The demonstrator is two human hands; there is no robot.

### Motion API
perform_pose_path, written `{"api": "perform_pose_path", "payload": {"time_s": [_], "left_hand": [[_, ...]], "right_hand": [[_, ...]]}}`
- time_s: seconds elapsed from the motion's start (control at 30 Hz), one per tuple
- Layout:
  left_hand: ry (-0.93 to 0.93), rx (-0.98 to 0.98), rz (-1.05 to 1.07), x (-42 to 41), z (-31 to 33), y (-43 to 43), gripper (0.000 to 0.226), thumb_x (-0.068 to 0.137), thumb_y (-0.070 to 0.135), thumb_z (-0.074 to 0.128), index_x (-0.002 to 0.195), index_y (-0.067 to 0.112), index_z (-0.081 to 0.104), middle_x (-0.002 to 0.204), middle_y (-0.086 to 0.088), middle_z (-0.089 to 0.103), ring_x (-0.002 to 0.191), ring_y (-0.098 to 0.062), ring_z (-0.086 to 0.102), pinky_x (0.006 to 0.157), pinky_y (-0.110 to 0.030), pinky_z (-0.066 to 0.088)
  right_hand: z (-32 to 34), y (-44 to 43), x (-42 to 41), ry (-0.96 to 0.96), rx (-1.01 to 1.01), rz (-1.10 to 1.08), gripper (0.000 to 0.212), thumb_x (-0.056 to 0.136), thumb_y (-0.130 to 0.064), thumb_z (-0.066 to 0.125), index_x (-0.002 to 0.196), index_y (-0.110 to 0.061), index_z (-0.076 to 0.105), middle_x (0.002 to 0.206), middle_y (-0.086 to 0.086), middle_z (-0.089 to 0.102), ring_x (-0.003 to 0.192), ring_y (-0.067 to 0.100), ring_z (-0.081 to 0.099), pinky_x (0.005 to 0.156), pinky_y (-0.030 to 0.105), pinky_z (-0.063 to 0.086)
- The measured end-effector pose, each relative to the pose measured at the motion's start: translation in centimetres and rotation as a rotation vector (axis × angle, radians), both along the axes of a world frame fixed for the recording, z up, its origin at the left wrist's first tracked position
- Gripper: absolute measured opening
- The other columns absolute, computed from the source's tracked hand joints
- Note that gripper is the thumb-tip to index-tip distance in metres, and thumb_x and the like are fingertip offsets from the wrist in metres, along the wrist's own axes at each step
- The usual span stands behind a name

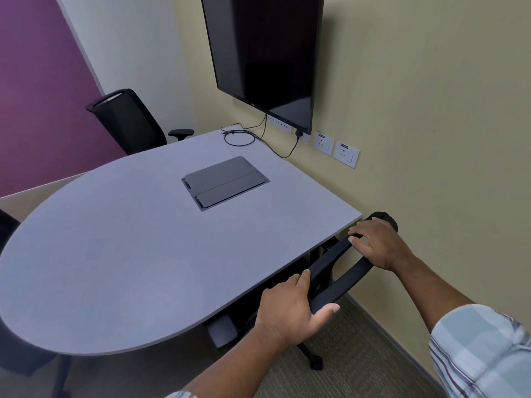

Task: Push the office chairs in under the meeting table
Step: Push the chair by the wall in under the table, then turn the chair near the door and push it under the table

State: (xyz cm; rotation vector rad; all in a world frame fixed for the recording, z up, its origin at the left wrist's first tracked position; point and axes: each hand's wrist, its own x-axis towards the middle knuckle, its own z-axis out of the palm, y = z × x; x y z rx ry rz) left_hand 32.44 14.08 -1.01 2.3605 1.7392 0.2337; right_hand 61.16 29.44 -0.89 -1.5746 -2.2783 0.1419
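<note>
A black office chair [340,278] stands at the near right side of the grey meeting table [129,254], its seat mostly hidden under the tabletop. Only the top of its backrest, an armrest and one castor leg show. My left hand [290,311] grips the lower end of the backrest top. My right hand [376,244] grips the upper end, close to the yellow wall. A second black chair [129,122] stands at the far side of the table, its seat hidden behind the tabletop. Part of a third dark chair [7,225] shows at the left edge.
A grey cable hatch [225,182] is set in the tabletop, and a coiled black cable [240,137] lies near the far corner. A dark screen [264,53] hangs on the yellow wall above wall sockets [336,147]. Carpet runs between table and wall.
</note>
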Motion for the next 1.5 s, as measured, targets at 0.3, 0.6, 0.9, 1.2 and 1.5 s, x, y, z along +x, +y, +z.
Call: {"api": "perform_pose_path", "payload": {"time_s": [0.3, 0.6, 0.9, 1.2, 1.5], "left_hand": [[0.003, 0.014, 0.015, 0.8, -0.2, 0.0, 0.115, 0.087, 0.100, 0.013, 0.166, 0.018, 0.033, 0.149, 0.002, 0.061, 0.123, -0.023, 0.067, 0.086, -0.046, 0.058], [0.027, -0.009, 0.014, 1.0, 0.0, -0.7, 0.118, 0.087, 0.100, 0.008, 0.167, 0.017, 0.030, 0.153, -0.003, 0.059, 0.125, -0.026, 0.066, 0.087, -0.047, 0.057], [0.055, -0.076, 0.016, 0.1, 1.4, -1.3, 0.120, 0.084, 0.100, 0.008, 0.167, 0.015, 0.025, 0.152, -0.009, 0.058, 0.130, -0.032, 0.062, 0.099, -0.053, 0.055], [-0.096, -0.075, 0.026, -4.9, 3.2, -1.4, 0.083, 0.099, 0.087, 0.023, 0.139, 0.020, 0.051, 0.137, -0.009, 0.064, 0.123, -0.034, 0.060, 0.101, -0.053, 0.049], [-0.006, 0.088, 0.259, -20.7, 3.0, -3.2, 0.088, 0.107, 0.073, 0.020, 0.171, 0.012, 0.016, 0.179, -0.013, 0.017, 0.166, -0.032, 0.009, 0.134, -0.049, 0.005]], "right_hand": [[0.3, 0.1, 0.3, -0.041, -0.037, -0.017, 0.044, 0.094, -0.044, 0.050, 0.105, -0.013, 0.079, 0.111, 0.006, 0.078, 0.113, 0.031, 0.068, 0.119, 0.046, 0.030], [0.6, -1.0, 0.4, -0.089, -0.092, -0.030, 0.044, 0.099, -0.041, 0.047, 0.104, -0.007, 0.074, 0.110, 0.014, 0.074, 0.109, 0.037, 0.065, 0.118, 0.049, 0.035], [2.9, -3.5, -1.4, -0.170, -0.150, -0.095, 0.051, 0.106, -0.048, 0.054, 0.122, -0.002, 0.070, 0.121, 0.016, 0.072, 0.117, 0.037, 0.063, 0.101, 0.051, 0.048], [4.5, -4.9, -7.5, -0.122, -0.085, -0.140, 0.070, 0.108, -0.051, 0.055, 0.156, -0.002, 0.045, 0.159, 0.021, 0.052, 0.146, 0.038, 0.048, 0.122, 0.052, 0.036], [5.6, -6.9, -22.2, -0.056, 0.034, -0.038, 0.076, 0.108, -0.051, 0.049, 0.163, -0.001, 0.031, 0.168, 0.023, 0.038, 0.154, 0.041, 0.036, 0.127, 0.057, 0.029]]}}
